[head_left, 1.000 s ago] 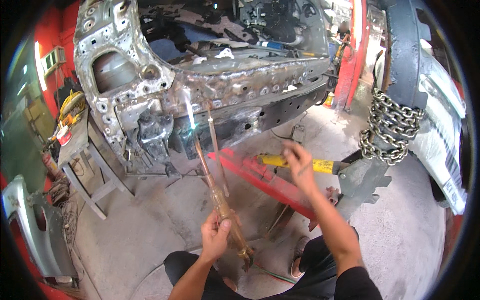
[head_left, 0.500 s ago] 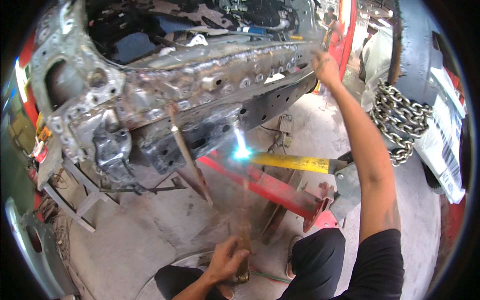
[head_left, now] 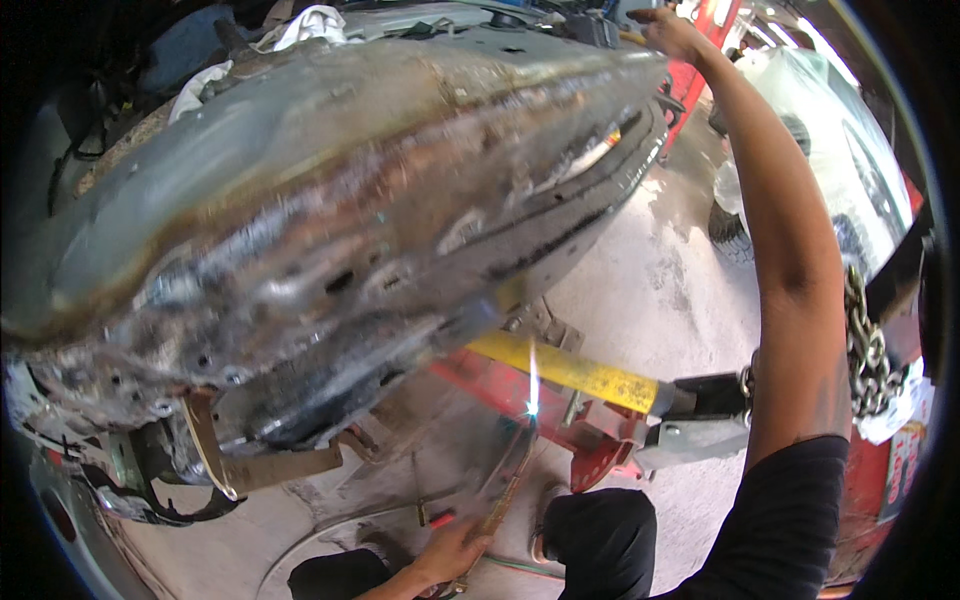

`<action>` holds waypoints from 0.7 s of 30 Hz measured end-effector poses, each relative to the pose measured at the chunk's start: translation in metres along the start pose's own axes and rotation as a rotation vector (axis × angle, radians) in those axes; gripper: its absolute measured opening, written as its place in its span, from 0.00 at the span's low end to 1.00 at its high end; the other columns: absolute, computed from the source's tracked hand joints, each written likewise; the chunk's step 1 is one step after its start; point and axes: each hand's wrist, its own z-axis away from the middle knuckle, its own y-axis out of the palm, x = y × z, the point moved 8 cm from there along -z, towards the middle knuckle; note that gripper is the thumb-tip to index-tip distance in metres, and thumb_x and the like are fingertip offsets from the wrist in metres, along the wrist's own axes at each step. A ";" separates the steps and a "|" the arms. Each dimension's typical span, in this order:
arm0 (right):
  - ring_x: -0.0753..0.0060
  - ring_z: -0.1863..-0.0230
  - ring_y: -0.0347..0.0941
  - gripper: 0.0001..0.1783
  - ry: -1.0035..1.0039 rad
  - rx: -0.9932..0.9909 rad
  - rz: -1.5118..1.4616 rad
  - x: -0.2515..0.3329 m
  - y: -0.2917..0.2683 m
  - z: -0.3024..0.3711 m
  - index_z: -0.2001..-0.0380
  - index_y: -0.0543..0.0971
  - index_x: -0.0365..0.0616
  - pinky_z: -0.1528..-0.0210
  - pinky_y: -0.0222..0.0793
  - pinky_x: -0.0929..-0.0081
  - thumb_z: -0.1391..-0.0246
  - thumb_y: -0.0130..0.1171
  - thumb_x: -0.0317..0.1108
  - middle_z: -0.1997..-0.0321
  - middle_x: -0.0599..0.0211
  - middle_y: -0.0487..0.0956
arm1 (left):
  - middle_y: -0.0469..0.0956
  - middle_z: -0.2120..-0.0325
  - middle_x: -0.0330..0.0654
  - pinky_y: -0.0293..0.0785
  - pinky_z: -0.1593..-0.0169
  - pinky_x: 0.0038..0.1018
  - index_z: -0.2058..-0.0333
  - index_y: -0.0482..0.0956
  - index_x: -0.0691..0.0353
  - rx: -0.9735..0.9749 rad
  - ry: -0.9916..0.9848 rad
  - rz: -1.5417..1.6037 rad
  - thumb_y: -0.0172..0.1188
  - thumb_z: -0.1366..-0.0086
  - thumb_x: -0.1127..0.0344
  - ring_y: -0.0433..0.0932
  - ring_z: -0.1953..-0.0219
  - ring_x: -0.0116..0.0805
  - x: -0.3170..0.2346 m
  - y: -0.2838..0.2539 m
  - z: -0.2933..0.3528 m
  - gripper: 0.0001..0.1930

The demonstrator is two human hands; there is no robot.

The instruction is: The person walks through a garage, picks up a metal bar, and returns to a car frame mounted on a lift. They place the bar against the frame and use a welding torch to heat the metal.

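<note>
My left hand (head_left: 452,552) is closed around the handle of a lit gas torch (head_left: 505,497) low in the middle. The torch tilts upward, and its bright flame (head_left: 533,378) points up in front of a yellow bar. At the top right my right arm stretches far forward. My right hand (head_left: 674,36) is by the far end of the bare-metal car body (head_left: 330,120), with a finger extended. A short yellowish stick (head_left: 632,37) lies right at its fingers; whether they touch it I cannot tell. Scorched, pitted metal runs along the body's edge, blurred by motion.
Beneath the body are a yellow bar (head_left: 570,370) and a red steel stand (head_left: 605,440). A flat metal bracket (head_left: 270,470) hangs from its near edge. Chain (head_left: 865,345) hangs at the right, near a plastic-covered vehicle (head_left: 820,140). A hose (head_left: 300,545) lies on the floor.
My view has shifted, bringing the car body closer. My right hand has reached farther forward to the body's far end. The torch stays in my left hand, its flame now off the metal and narrower.
</note>
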 end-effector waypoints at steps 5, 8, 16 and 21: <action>0.44 0.48 0.76 0.22 -0.113 0.150 0.001 0.051 0.039 -0.026 0.48 0.77 0.38 0.44 0.70 0.58 0.46 0.53 0.34 0.49 0.40 0.78 | 0.78 0.66 0.56 0.74 0.59 0.40 0.55 0.75 0.68 0.011 -0.214 -0.038 0.58 0.32 0.53 0.80 0.63 0.54 0.026 -0.012 -0.004 0.21; 0.37 0.50 0.75 0.19 -0.070 0.151 0.023 0.068 0.048 -0.021 0.52 0.78 0.39 0.47 0.71 0.52 0.46 0.52 0.33 0.53 0.38 0.79 | 0.79 0.66 0.57 0.73 0.59 0.42 0.55 0.75 0.67 0.004 -0.250 -0.063 0.58 0.32 0.52 0.80 0.63 0.56 0.030 -0.014 0.001 0.21; 0.40 0.65 0.76 0.11 -0.332 -0.571 0.384 0.018 -0.058 0.036 0.64 0.77 0.35 0.61 0.70 0.49 0.43 0.51 0.32 0.70 0.46 0.79 | 0.79 0.66 0.60 0.74 0.60 0.47 0.53 0.75 0.66 0.108 -0.098 -0.181 0.57 0.34 0.50 0.79 0.61 0.63 0.021 -0.006 0.001 0.23; 0.46 0.68 0.76 0.12 -0.010 -0.645 0.152 0.132 -0.062 0.066 0.65 0.77 0.36 0.64 0.70 0.52 0.41 0.51 0.34 0.73 0.50 0.78 | 0.80 0.65 0.61 0.74 0.57 0.48 0.53 0.76 0.66 -0.060 -0.164 -0.201 0.59 0.35 0.52 0.78 0.59 0.64 0.013 -0.008 0.052 0.22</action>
